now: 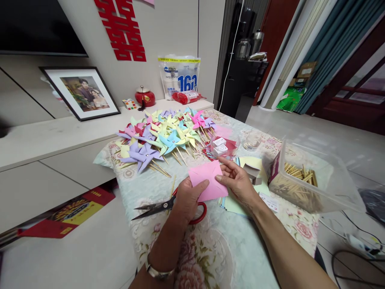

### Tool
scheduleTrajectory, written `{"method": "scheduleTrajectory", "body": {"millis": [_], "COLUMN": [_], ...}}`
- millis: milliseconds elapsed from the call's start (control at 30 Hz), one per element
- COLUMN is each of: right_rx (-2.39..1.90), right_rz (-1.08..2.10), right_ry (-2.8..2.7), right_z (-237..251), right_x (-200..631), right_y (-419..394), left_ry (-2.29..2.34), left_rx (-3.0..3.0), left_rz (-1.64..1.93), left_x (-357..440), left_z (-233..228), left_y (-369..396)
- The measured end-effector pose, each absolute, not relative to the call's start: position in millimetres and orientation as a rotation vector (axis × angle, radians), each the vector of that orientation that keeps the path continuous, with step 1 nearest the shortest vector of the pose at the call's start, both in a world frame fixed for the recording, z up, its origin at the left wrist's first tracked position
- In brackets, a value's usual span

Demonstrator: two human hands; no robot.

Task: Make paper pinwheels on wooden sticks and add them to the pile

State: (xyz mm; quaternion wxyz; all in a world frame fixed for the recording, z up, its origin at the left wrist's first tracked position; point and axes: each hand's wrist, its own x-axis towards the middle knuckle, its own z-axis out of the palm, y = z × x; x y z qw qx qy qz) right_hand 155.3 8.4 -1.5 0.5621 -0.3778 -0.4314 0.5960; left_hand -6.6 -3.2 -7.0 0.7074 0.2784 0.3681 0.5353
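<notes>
Between my two hands is a square of pink paper (pixel 207 172) with slits running in from its corners. My left hand (pixel 188 196) pinches its lower left side, thumb on top. On the right side, my right hand (pixel 236 180) grips the paper between thumb and fingers. Scissors (pixel 159 207) with red handles lie under my left hand, their blades parted and pointing left. Beyond my hands, a heap of finished paper pinwheels (pixel 171 138) on sticks covers the far part of the table. Sheets of coloured paper (pixel 236 205) lie partly hidden beneath my right hand.
A clear plastic box (pixel 315 192) of wooden sticks stands at the right. Small white boxes (pixel 220 147) sit in a clear tub near the pinwheels. The flowered tablecloth (pixel 240 245) meets a white cabinet (pixel 60 140) bearing a framed photo (pixel 84 92) and a red jar (pixel 144 97).
</notes>
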Motion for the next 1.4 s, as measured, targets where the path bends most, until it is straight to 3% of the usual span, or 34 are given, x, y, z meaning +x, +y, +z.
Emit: {"method": "scheduleTrajectory", "body": {"millis": [767,1400], "right_rx": [-0.956,-1.017], "right_rz": [0.74,0.865], "right_ry": [-1.852,-1.932], "right_z": [12,16], "right_x": [165,156], "right_y": [1,-3], "left_ry": [0.837,1.072], "left_rx": [0.59,0.841], "left_rz": [1.307,1.258], "left_x": [-15,-11], "left_z": [-9,-15], "left_y": [2,3]}}
